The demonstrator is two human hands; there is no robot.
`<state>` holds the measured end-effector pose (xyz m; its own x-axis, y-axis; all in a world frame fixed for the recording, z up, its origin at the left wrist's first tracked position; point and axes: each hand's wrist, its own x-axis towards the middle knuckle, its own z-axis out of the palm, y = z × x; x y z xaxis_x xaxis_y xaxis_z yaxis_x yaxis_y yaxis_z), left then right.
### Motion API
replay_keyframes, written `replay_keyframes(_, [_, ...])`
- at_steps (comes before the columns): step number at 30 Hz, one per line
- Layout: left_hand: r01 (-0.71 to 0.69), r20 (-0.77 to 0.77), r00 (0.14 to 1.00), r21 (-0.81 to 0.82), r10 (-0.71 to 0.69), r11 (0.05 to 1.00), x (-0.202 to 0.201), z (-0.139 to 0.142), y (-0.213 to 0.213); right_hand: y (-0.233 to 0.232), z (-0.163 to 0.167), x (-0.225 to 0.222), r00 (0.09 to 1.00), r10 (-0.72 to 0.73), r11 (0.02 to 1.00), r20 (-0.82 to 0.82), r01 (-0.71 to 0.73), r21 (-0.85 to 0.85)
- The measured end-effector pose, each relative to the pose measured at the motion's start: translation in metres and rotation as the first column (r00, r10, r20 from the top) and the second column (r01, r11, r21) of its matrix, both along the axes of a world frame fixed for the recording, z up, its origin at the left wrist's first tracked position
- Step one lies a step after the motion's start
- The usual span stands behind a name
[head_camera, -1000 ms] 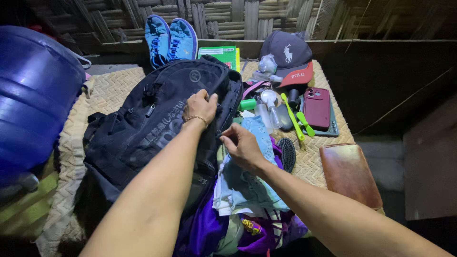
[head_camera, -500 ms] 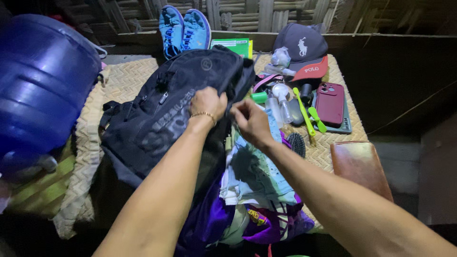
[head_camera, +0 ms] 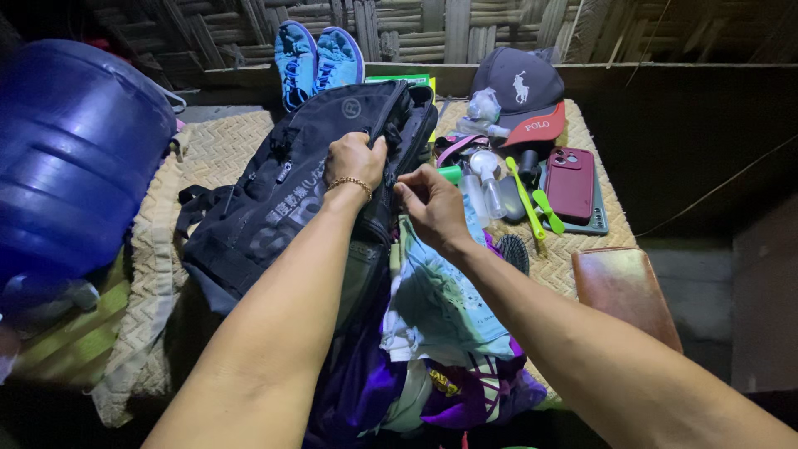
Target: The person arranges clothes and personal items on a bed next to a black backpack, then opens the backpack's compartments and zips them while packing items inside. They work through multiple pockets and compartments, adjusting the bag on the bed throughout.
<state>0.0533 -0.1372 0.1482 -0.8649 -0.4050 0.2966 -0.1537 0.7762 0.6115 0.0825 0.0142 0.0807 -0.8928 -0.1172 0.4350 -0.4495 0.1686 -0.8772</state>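
Black backpack [head_camera: 307, 191] fabric is clamped by the left hand [head_camera: 356, 160] fingers; the right hand [head_camera: 432, 208] fingers pinch narrowly beside them, contents unclear. Loose clothing [head_camera: 440, 308] below the fingers may snag.

Black backpack [head_camera: 291, 191] with grey lettering, lying on a tan woven mat [head_camera: 212, 145] of herringbone pattern. Left hand [head_camera: 353, 158] wears a gold bead bracelet [head_camera: 349, 184]. Large blue plastic drum [head_camera: 71, 158]. 2 bright blue shoes [head_camera: 317, 58] with darker blue treads. Dark grey cap [head_camera: 522, 91] with a red brim and a white emblem. Maroon phone [head_camera: 569, 183]. 2 lime-green handles [head_camera: 536, 204]. Pale teal cloth [head_camera: 440, 303] above purple fabric [head_camera: 366, 387]. Reddish-brown wallet [head_camera: 623, 291].
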Motion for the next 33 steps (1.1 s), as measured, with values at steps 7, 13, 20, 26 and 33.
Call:
replay_keyframes(7, [-0.016, 0.016, 1.000, 0.037, 0.015, 0.999, 0.004, -0.004, 0.002, 0.004, -0.006, 0.022, 1.000, -0.009, 1.000, 0.007, 0.009, 0.006])
replay_keyframes(13, [-0.041, 0.033, 0.999, 0.027, 0.040, 0.999, -0.002, -0.012, 0.000, 0.005, -0.011, 0.046, 0.998, 0.001, 1.000, 0.064, -0.001, -0.007])
replay_keyframes(20, [-0.030, 0.037, 0.999, -0.022, 0.031, 0.999, 0.003, -0.027, 0.005, 0.011, -0.024, 0.058, 0.996, -0.001, 0.999, 0.091, -0.002, 0.039])
replay_keyframes(26, [0.073, -0.064, 0.994, -0.211, -0.089, 0.975, 0.020, -0.034, 0.018, 0.030, -0.036, 0.035, 0.994, 0.010, 0.988, 0.106, -0.026, 0.151])
replay_keyframes(33, [0.300, -0.076, 0.928, -0.433, -0.366, 0.850, 0.051, -0.038, 0.039, 0.052, -0.019, -0.038, 0.937, -0.060, 0.966, 0.345, 0.142, -0.218])
